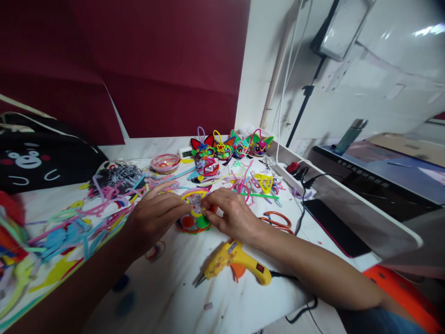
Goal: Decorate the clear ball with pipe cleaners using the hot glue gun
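Both left hand (153, 215) and right hand (232, 213) meet at the ornament (188, 222), between far and front edges of the surface (167, 290). Right grip seems pinched at its yellow rim (196, 215); left, I cannot tell. Best steadied lightly, clear of the glue gun (224, 260).

- The head camera is looking forward and down from above and behind the left hand (153, 215) and right hand (231, 211).
- It is facing the tabletop (163, 287) and, beyond the hands, the maroon backdrop (174, 69).
- It is sitting near, taking in both forearms (302, 260) behind the hands.
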A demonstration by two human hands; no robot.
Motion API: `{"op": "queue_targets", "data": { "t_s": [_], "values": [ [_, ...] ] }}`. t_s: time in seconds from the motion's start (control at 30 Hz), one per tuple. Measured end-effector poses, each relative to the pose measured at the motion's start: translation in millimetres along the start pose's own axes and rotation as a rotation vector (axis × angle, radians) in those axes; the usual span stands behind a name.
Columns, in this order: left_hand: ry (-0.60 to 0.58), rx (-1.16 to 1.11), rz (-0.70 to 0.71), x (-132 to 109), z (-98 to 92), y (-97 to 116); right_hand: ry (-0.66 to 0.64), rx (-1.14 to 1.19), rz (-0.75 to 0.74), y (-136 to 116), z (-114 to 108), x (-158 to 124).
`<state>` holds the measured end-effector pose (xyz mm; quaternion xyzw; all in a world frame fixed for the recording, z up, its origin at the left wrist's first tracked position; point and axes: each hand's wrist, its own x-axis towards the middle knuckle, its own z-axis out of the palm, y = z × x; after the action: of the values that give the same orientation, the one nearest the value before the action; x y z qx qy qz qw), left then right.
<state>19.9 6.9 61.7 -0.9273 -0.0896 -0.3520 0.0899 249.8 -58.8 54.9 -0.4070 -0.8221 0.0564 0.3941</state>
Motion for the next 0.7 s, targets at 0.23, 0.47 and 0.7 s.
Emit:
{"op": "queue_targets", "data": {
  "t_s": [0.23,0.47,0.7],
  "values": [
    [-0.035,0.034,0.009,5.4,-4.2,3.5,0.006,-0.003,-0.016,0.0,0.7,0.4],
    [-0.017,0.045,0.042,6.1,-0.9,3.8,0.011,-0.005,-0.007,-0.6,1.1,1.4],
    [-0.058,0.048,-0.018,12.9,-1.6,9.3,0.003,0.000,-0.005,-0.7,1.6,0.2]
  ]
}}
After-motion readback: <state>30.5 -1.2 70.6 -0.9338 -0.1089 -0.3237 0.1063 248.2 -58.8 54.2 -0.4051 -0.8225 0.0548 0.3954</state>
